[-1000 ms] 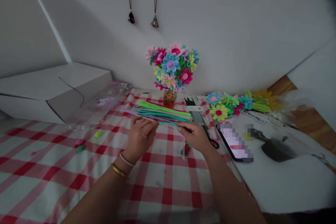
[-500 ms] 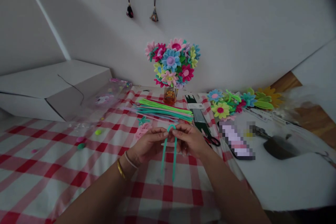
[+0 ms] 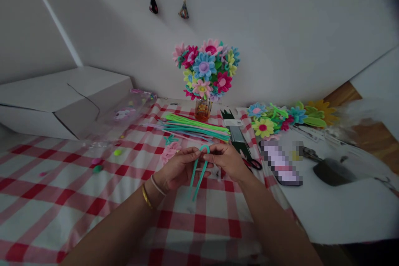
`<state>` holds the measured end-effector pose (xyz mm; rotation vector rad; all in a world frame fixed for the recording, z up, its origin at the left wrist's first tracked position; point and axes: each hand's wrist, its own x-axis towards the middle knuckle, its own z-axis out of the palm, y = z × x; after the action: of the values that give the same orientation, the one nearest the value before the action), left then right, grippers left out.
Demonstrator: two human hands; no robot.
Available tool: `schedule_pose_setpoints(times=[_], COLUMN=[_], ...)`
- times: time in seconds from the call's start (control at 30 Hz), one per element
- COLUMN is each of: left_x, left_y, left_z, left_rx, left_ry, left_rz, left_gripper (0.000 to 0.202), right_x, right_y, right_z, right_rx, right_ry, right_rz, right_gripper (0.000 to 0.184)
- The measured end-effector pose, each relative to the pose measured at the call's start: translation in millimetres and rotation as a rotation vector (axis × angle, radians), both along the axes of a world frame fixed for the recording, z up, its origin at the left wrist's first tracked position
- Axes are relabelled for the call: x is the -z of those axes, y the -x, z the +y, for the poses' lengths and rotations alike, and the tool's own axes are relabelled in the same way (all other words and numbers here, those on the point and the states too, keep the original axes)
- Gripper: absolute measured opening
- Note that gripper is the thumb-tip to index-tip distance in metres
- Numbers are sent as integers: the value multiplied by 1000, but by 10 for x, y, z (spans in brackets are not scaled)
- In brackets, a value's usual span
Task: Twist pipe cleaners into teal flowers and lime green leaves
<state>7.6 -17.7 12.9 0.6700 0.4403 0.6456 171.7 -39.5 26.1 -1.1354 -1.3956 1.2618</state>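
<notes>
I read the bent pipe cleaner [image 3: 199,170] as teal green, set against a cloth [image 3: 77,199] checked in red and white, with a pale pink felt flower [image 3: 170,152] and a lime pom-pom [image 3: 117,152] on it. The bundle of pipe cleaners [image 3: 196,128] runs lime green, teal, pink and lilac, and the bouquet [image 3: 207,70] behind mixes sky blue, magenta, pale pink, yellow and teal blooms over an amber jar [image 3: 202,113]. My bangle [image 3: 146,196] is gold beside a thin pink band, and the box [image 3: 62,99] is white
</notes>
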Motion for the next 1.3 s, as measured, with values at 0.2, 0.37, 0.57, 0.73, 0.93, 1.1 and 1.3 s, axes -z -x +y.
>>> schedule_pose_setpoints(times=[0.2, 0.37, 0.57, 0.73, 0.93, 1.1, 1.3], left_x=[6, 50, 4, -29, -42, 2, 65], left_y=[-9, -31, -24, -12, -18, -21, -18], left_z=[-6, 2, -13, -18, -24, -4, 24], left_rx=[-31, -36, -20, 41, 39, 52, 21], left_ry=[-35, -101, -115, -155, -156, -143, -148], left_rz=[64, 50, 83, 95, 124, 142, 188], left_gripper=[8, 9, 12, 14, 13, 14, 15], right_x=[26, 20, 35, 33, 43, 16, 6], right_y=[14, 2, -52, -69, -46, -35, -44], right_z=[4, 12, 17, 17, 39, 42, 54], right_rx=[6, 5, -101, -169, -120, -6, 77], right_ry=[-21, -36, 44, 63, 26, -13, -45], right_rz=[26, 70, 214, 245, 248, 193, 137], right_gripper=[21, 18, 23, 20, 14, 18, 21])
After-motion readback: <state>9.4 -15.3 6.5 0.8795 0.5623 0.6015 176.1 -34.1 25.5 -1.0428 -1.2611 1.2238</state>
